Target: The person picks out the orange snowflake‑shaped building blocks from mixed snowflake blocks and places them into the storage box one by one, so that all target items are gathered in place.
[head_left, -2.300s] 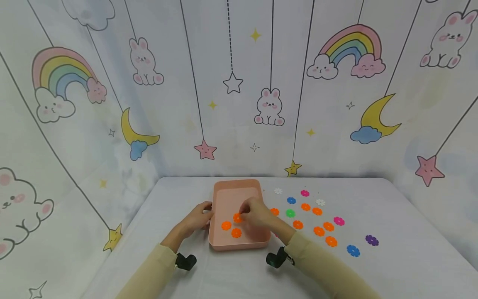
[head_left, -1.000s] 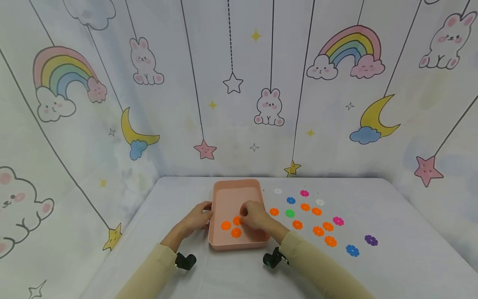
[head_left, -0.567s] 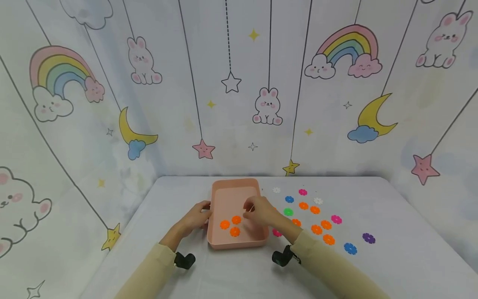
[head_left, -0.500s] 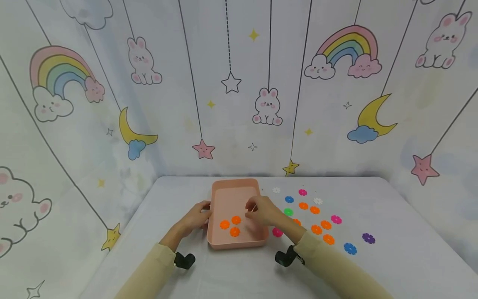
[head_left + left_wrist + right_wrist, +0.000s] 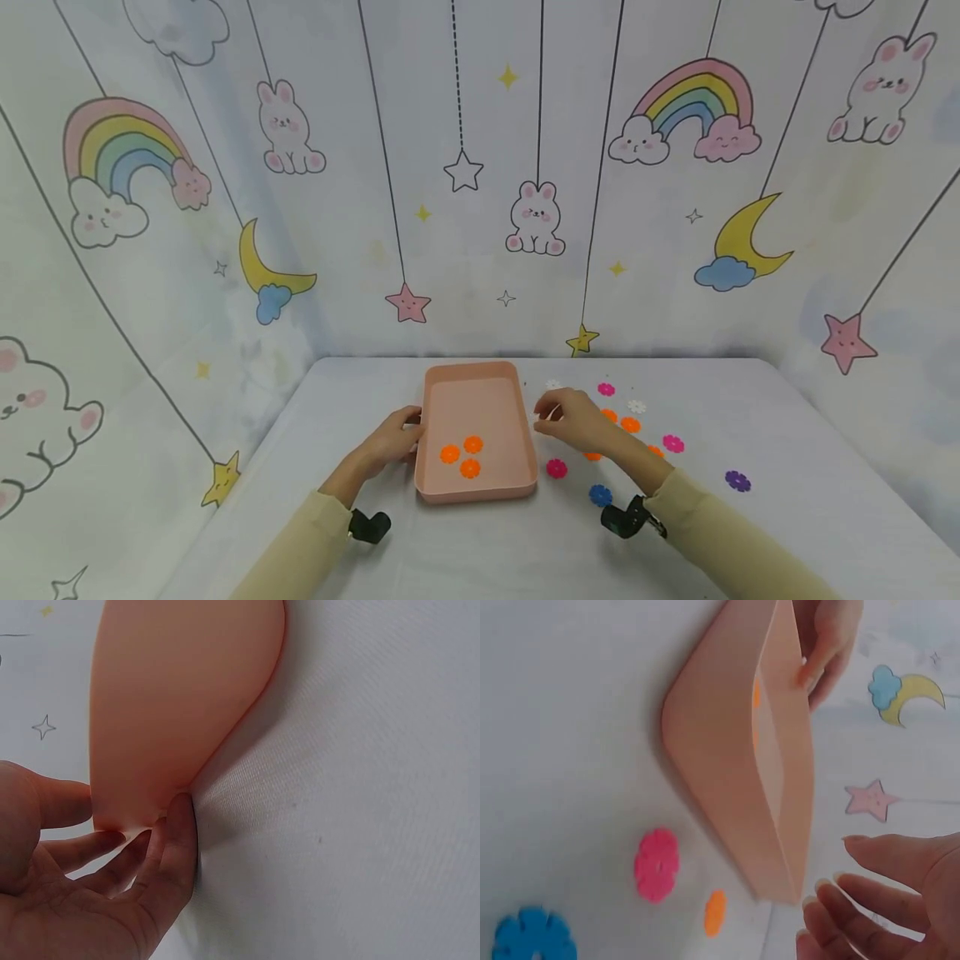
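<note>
A shallow peach-coloured tray point(image 5: 480, 400) lies on the white table with 3 orange flower-shaped discs point(image 5: 450, 454) grouped in its near half. My left hand point(image 5: 393, 433) holds the tray's left side; in the left wrist view its thumb is at the rim and its fingers point(image 5: 180, 840) are against the outer wall. Just past the tray's right edge, my right hand point(image 5: 577, 421) hovers with loosely bent fingers and nothing between them. In the right wrist view its thumb and fingertips stand apart. A pink disc point(image 5: 557, 468) lies below that hand, near the tray.
More discs are scattered right of the tray: a blue one point(image 5: 600, 495), a purple one point(image 5: 738, 481), a green one hidden by the right hand, a white one point(image 5: 637, 407) and several orange ones point(image 5: 631, 425). A patterned cloth backdrop point(image 5: 480, 250) rises behind the table.
My right hand has let go of the orange disc inside the tray, lifted, and moved right past the tray's edge. The left hand has stayed at the tray's left side.
</note>
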{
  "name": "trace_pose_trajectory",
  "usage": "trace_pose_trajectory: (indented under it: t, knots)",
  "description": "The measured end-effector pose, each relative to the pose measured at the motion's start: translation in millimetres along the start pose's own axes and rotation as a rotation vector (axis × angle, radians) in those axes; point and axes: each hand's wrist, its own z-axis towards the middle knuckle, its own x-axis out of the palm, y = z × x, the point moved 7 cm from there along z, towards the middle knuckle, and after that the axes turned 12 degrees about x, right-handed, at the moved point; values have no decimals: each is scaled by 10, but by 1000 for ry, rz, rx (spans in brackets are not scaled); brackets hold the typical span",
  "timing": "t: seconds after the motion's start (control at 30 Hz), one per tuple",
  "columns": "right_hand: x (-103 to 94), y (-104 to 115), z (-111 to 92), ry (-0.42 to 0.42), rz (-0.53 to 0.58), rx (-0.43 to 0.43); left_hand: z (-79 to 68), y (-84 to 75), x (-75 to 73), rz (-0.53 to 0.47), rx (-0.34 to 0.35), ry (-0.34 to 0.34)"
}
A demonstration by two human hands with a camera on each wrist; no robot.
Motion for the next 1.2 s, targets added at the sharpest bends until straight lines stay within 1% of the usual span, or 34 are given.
trace_pose_trajectory:
  t: [0.07, 0.23, 0.37, 0.73, 0.9, 1.1, 1.2]
  knots:
    - [-72, -78, -10, -16, -11, -2, -4, 0, -2, 3, 0, 1]
    - [-230, -299, -10, -39, -39, 40, -8, -3, -2, 4, -2, -1]
    - [-348, -457, -10, -59, -60, 57, -17, -3, 4, 5, -6, -3]
    - [-614, -818, -45, -105, -62, 114, -6, -15, 3, 0, 6, 3]
    - [-661, -947, -46, -111, -44, 152, -4, -11, 0, 4, 3, 6]
    - [-658, -1143, -4, -105, -39, 237, -5, -6, 2, -8, 7, 10]
    - [-646, -1250, 30, -97, -38, 256, -7, -5, -2, -7, 8, 7]
